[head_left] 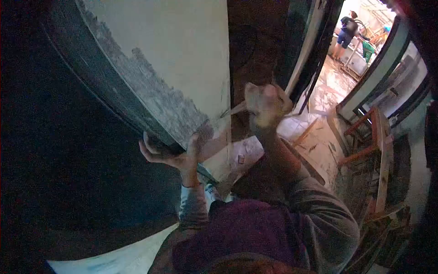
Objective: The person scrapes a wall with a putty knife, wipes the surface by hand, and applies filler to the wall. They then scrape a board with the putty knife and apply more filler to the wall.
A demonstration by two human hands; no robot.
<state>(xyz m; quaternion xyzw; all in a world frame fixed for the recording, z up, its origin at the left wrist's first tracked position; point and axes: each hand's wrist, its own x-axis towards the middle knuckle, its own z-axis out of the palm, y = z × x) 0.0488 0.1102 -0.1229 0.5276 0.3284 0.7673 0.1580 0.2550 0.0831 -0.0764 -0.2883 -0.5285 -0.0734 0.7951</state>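
Note:
A large pale panel (182,55) stands tilted in front of me, with a ragged grey streaked band (155,89) along its dark edge strip (123,98). My left hand (171,155) grips the lower part of that edge, thumb on the face and fingers behind it. Motion smears my right hand (269,102), which is closed and raised to the right of the panel. From it a thin brush-like tool (235,110) points left toward the panel; blur hides its exact kind.
A wooden frame resembling a chair (376,160) stands at the right. Beyond an open doorway (328,86), a person (347,32) stands in a bright area near a green object (367,50). A pale sheet (114,255) lies at the lower left. Deep shadow covers the left side.

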